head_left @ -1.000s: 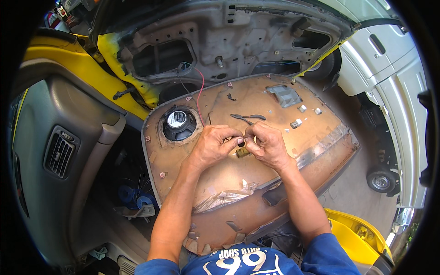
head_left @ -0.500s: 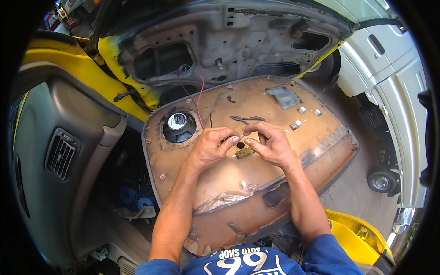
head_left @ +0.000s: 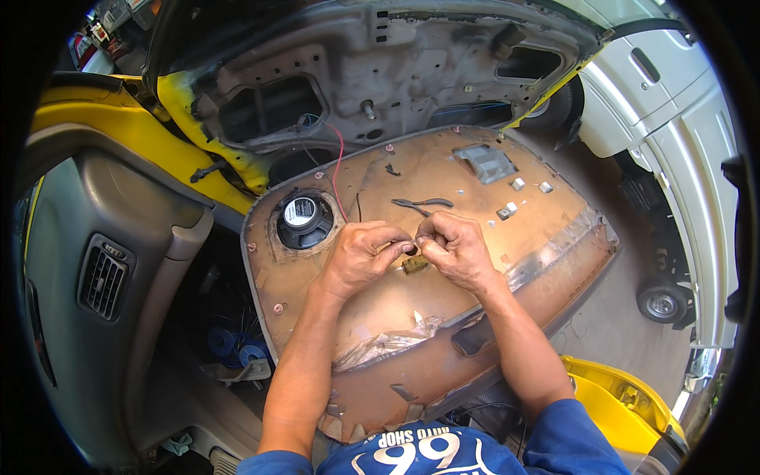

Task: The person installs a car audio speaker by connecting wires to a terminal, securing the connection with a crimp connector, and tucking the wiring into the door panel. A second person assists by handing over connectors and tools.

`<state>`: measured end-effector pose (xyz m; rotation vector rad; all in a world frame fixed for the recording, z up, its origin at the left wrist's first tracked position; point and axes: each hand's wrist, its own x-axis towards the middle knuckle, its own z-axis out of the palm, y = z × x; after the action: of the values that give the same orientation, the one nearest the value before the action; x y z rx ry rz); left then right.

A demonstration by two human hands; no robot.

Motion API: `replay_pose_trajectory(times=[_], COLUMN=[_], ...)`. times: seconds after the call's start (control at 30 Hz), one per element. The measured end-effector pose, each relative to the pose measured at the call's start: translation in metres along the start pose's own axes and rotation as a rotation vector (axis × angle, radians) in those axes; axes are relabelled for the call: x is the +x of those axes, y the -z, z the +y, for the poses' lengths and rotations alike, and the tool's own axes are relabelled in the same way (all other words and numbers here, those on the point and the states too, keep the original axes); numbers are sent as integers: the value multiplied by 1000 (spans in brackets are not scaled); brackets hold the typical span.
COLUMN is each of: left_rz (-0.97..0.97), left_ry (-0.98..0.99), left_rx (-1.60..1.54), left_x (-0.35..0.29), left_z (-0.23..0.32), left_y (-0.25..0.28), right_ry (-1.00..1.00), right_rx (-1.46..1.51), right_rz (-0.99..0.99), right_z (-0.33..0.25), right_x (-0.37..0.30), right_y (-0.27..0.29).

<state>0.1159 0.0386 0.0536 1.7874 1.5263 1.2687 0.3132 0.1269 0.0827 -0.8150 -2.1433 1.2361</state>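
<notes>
My left hand and my right hand meet over a brown door panel, each with thumb and forefinger pinched together. What lies between the fingertips is too small to make out. A thin red wire runs down from the bare door to the panel behind my left hand. Just under the fingertips sits a small yellowish-brown block, partly hidden by my right hand. Dark-handled pliers lie on the panel beyond the hands. To the left, a round black speaker is set into the panel.
Behind the panel stands the stripped yellow door. Small white clips and a grey plate are on the panel's far right. The dashboard borders the left; a white vehicle is at right.
My right hand's fingers have closed into a pinch and moved left, to meet my left fingertips. The whole view has shifted slightly.
</notes>
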Motion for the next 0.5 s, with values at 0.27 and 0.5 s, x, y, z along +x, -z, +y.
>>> replay_pose_trajectory(times=[0.27, 0.5], left_rz=[-26, 163], left_ry=[27, -74], left_rx=[6, 106], left_x=[-1, 1], left_z=[5, 13], left_y=[8, -13], right_ry=[-68, -212], right_rx=[8, 208], right_rz=[36, 47], right_z=[-4, 13], right_x=[-1, 4], right_y=[-5, -7])
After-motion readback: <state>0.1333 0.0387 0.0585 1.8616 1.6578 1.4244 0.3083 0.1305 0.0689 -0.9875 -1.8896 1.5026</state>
